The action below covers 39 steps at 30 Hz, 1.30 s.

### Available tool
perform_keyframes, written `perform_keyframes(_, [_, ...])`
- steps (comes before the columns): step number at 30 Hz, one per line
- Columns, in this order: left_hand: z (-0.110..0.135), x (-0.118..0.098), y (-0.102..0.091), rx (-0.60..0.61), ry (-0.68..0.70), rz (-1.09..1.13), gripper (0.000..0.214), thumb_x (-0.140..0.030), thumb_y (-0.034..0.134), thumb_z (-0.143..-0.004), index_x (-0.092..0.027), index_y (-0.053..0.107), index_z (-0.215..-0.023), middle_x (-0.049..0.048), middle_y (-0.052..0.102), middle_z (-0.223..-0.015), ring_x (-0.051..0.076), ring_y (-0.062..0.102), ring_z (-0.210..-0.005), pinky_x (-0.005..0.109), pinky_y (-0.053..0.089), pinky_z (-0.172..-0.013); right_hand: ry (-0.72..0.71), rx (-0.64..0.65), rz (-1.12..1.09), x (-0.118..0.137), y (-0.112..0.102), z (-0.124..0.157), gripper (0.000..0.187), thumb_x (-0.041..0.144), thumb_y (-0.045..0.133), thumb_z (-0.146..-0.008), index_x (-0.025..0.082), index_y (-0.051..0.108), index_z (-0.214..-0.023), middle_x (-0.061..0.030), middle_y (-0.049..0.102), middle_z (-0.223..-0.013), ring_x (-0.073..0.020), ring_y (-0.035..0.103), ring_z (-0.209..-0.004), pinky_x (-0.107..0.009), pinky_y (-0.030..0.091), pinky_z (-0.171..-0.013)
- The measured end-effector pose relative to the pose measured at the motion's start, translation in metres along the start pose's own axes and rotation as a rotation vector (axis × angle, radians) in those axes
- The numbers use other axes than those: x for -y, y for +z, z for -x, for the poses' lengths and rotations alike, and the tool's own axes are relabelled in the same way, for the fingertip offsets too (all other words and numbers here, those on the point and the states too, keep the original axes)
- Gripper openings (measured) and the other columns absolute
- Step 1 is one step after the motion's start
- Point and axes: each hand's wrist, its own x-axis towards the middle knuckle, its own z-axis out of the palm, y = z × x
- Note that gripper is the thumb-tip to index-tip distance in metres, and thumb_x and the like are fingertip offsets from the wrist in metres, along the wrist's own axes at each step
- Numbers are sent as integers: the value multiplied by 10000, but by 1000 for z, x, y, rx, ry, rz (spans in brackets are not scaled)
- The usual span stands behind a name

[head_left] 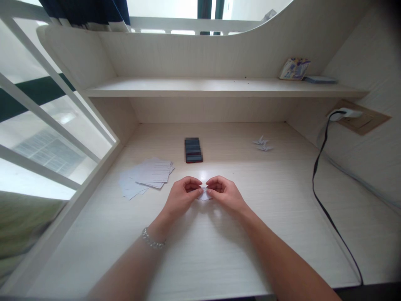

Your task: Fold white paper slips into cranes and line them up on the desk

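My left hand (183, 193) and my right hand (223, 191) meet over the middle of the pale wooden desk (282, 234). Both pinch a small folded white paper piece (205, 195) between curled fingers; most of it is hidden under my fingertips. A beaded bracelet (153, 241) sits on my left wrist. A loose stack of white paper sheets (146, 176) lies just left of my left hand.
A dark phone (193, 150) lies behind my hands. Two small folded paper figures (262, 144) rest at the back right. A black cable (326, 200) runs from a wall socket (346, 113) across the desk's right side. A shelf (200, 87) above holds a card (294, 69).
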Motion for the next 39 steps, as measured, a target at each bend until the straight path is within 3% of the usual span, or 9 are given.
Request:
perform_keyframes(12, [1,-3,-2,-41,1,29,239,-211,719,-652,-140,604,-849,41,656,-763,129,618,-717,231,505,-660,45,-12,-102,2,0,1,183,255,668,-696,146,598,-825,-48,632,-786,-181,621,-724,-344,564,-630])
perform_keyframes(20, [3,-1,1,-17,7,14,224,-189,701,-660,-147,598,-855,37,662,-737,133,623,-698,233,495,-643,-11,-22,38,2,1,2,205,263,679,-688,162,608,-851,-40,636,-782,-168,603,-732,-295,494,-656])
perform_keyframes(25, [3,-6,-1,20,-77,23,214,-99,639,-660,-138,631,-870,34,672,-696,115,607,-633,226,493,-612,-12,-18,32,0,-1,1,161,219,668,-688,170,587,-817,-23,615,-770,-152,585,-707,-271,460,-632])
perform_keyframes(29, [2,-10,-2,46,-110,74,216,-46,598,-626,-128,660,-817,63,678,-821,163,631,-761,274,533,-656,-27,-19,29,-1,-3,-1,144,208,659,-691,174,574,-803,-18,607,-773,-144,573,-697,-265,450,-630])
perform_keyframes(39, [4,0,3,29,22,-97,192,-223,685,-674,-145,633,-841,71,683,-813,169,643,-768,281,512,-714,-31,-38,249,9,0,5,106,184,593,-689,176,586,-795,-13,617,-749,-150,579,-710,-266,445,-645])
